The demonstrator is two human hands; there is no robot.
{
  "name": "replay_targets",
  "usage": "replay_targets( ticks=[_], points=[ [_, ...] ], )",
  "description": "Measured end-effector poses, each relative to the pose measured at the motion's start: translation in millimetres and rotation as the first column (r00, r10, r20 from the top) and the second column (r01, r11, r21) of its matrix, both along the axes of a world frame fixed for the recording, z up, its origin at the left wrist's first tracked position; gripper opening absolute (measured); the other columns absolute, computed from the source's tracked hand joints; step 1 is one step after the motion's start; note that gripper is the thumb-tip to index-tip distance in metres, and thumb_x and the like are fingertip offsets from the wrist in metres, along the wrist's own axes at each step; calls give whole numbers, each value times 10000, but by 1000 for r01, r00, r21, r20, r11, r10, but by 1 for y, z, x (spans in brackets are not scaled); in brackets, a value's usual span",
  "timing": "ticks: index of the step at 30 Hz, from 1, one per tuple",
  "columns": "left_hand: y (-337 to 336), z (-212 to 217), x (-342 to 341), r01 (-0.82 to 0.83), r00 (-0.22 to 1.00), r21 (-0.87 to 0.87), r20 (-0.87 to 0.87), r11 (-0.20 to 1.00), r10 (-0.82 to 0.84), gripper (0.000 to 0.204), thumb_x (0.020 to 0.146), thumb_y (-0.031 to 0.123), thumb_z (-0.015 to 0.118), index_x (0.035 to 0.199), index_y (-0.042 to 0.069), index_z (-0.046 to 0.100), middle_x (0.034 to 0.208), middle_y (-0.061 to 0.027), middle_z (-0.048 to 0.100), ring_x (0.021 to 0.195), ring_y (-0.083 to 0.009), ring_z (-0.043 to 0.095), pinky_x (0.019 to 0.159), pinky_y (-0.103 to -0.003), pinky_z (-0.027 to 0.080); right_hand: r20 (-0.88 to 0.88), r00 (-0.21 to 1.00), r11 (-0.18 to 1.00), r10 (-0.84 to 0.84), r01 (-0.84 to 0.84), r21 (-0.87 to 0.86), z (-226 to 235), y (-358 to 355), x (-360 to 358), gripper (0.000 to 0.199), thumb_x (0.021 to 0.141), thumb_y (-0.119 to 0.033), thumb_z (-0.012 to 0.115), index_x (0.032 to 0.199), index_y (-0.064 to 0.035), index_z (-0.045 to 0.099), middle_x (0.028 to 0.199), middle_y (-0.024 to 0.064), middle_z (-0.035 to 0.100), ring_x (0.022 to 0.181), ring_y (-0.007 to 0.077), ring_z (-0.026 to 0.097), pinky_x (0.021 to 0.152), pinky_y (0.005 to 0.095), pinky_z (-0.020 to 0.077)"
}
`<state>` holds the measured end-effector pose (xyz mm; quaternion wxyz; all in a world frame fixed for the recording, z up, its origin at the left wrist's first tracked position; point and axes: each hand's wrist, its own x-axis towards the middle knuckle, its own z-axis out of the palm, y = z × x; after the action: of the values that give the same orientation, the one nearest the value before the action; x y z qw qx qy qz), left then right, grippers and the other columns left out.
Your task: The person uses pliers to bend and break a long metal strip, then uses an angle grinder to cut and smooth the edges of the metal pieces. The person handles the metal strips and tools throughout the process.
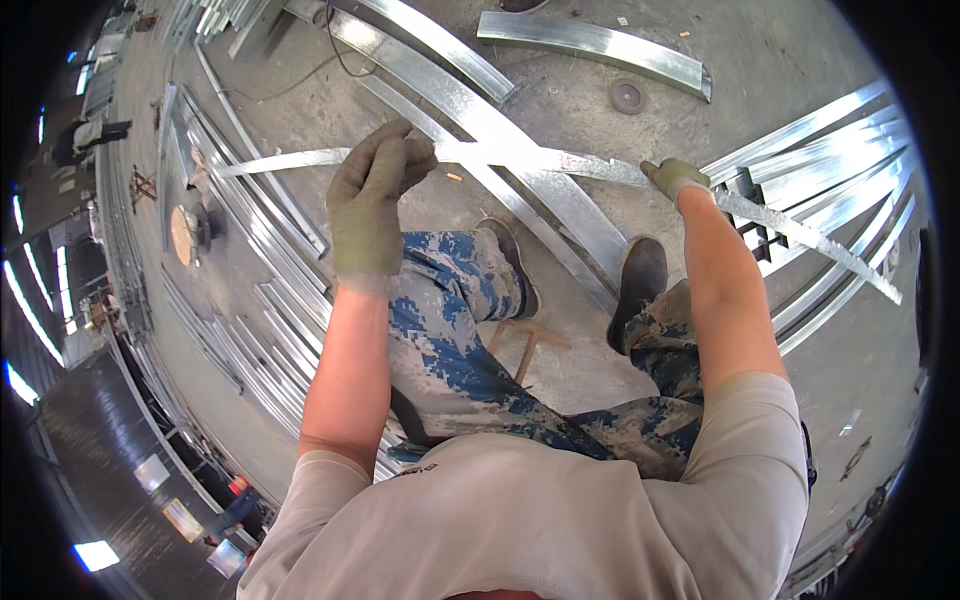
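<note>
A long, thin strip of shiny sheet metal [590, 165] stretches crosswise in front of me, from the far left to the right. My left hand [365, 205], in an olive work glove, has its fingers closed around the strip left of the middle. Further right, my gloved right hand [678, 178] grips the same strip, whose ragged end runs on past it. Under the strip, a wide galvanized metal channel [560, 205] lies slanting on the concrete floor. The inner sides of the fingers on both hands are hidden.
A hammer [528, 345] rests on the floor between my legs. Metal profiles [260, 260] lie along the left, more channels [850, 160] at the right. Beyond are a short channel [595, 45] and a round disc [627, 96]. A person [90, 138] is at the far left.
</note>
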<state>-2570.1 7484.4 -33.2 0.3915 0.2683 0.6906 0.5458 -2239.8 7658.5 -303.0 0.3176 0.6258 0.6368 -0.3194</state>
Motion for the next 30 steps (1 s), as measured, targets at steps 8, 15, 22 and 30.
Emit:
replay_targets(
  ticks=[8,15,22,30],
  points=[
    [-2,47,4,83,989,125,-134,989,-66,372,1074,195,576,1338,-65,609,1054,-129,753,984,-222,725,956,-374,576,17,998,998,-53,53,16,-6,-7,-8,773,961,-711,476,1396,-94,639,1452,184,612,1380,399,545,1152,558,351],
    [-13,32,-18,94,986,92,-146,991,-80,375,1080,189,552,1341,-75,610,1055,-122,751,996,-216,721,969,-382,571,-15,999,998,-50,50,-24,-16,-3,9,760,962,-696,487,1418,-103,623,1475,171,597,1393,393,535,1159,547,358],
    [-25,34,-31,99,995,155,-26,983,-96,356,1062,173,572,1320,-64,634,1051,-159,753,960,-230,731,918,-379,576,-37,996,997,-77,76,-31,-23,-3,17,759,956,-689,503,1422,-102,624,1469,188,596,1392,392,534,1161,538,367],
    [-30,35,-38,175,984,184,-13,967,-176,380,1090,179,509,1343,-87,606,1081,-161,744,1010,-244,718,970,-403,554,77,995,998,-61,60,11,-24,-2,5,722,951,-697,509,1405,-152,643,1456,149,617,1387,361,547,1156,529,371]
  ],
)
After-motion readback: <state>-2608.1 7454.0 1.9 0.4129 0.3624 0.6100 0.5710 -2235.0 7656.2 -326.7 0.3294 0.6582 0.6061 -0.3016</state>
